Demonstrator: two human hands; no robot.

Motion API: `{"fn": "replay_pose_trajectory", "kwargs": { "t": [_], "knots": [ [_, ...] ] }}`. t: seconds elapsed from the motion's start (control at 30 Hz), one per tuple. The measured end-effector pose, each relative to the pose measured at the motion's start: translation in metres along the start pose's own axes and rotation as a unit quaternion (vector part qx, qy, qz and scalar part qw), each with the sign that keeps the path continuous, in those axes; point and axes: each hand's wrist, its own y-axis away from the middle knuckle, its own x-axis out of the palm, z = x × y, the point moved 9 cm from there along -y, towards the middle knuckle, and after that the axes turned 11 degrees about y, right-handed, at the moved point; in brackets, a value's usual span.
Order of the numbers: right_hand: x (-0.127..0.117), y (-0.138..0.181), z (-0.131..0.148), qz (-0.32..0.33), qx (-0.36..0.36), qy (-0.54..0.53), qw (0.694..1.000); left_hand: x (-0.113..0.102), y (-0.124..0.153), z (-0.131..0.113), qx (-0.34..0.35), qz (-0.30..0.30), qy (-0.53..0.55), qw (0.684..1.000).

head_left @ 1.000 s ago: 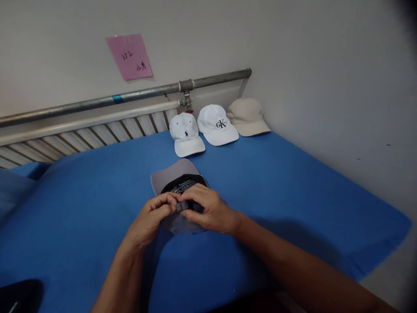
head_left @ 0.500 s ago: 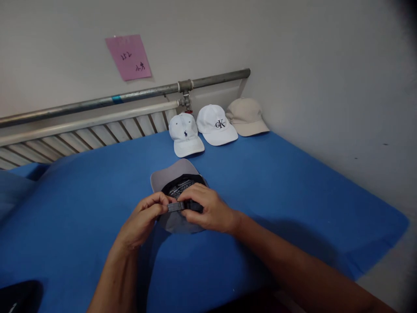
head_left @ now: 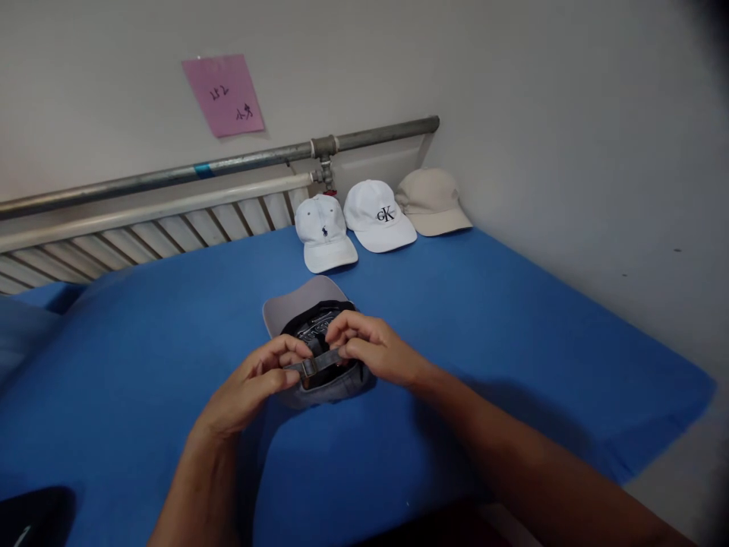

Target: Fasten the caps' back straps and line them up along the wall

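A grey baseball cap (head_left: 310,295) lies upside down on the blue cloth, its brim pointing away from me and its dark lining showing. Across its back opening runs the grey adjusting strap (head_left: 326,360) with a small metal buckle (head_left: 308,368). Thumb and fingers of my left hand (head_left: 250,384) pinch the strap just left of the buckle. On the other side, my right hand (head_left: 379,351) pinches the strap's right part between thumb and forefinger. Parts of the cap's sides are hidden behind both hands.
Beyond the cap, a white cap with a small dark logo (head_left: 324,228), a white cap lettered CK (head_left: 380,218) and a beige cap (head_left: 436,203) stand in a row. Behind them are a radiator (head_left: 171,224) and a metal pipe (head_left: 244,163). A dark object (head_left: 37,516) sits at the lower left.
My right hand has moved from the buckle to the right and slightly up along the strap. The buckle and more of the strap now show, and the buckle sits slightly lower and further left.
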Motion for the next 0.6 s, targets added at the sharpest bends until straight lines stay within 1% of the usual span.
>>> {"fn": "replay_pose_trajectory", "kwargs": {
  "t": [0.13, 0.37, 0.43, 0.5, 0.57, 0.6],
  "knots": [
    [-0.004, 0.001, 0.003, -0.026, -0.026, 0.006, 0.999, -0.007, -0.001, -0.001, 0.005, -0.050, -0.051, 0.997],
    [-0.016, 0.004, 0.011, -0.113, -0.065, 0.013, 0.991, -0.008, -0.005, 0.008, -0.009, -0.106, -0.004, 0.994],
    [-0.019, 0.002, 0.006, -0.141, -0.058, -0.005, 0.988, -0.010, -0.005, 0.006, 0.001, -0.125, -0.007, 0.992],
    [-0.021, -0.001, -0.003, -0.162, -0.039, -0.052, 0.985, -0.011, -0.004, 0.001, 0.013, -0.138, -0.012, 0.990],
    [-0.021, -0.004, -0.010, -0.164, -0.022, -0.097, 0.981, -0.012, -0.003, -0.002, 0.021, -0.138, -0.017, 0.990],
    [-0.020, -0.005, -0.012, -0.155, -0.015, -0.107, 0.982, -0.012, -0.002, -0.003, 0.021, -0.134, -0.021, 0.991]
  ]
}}
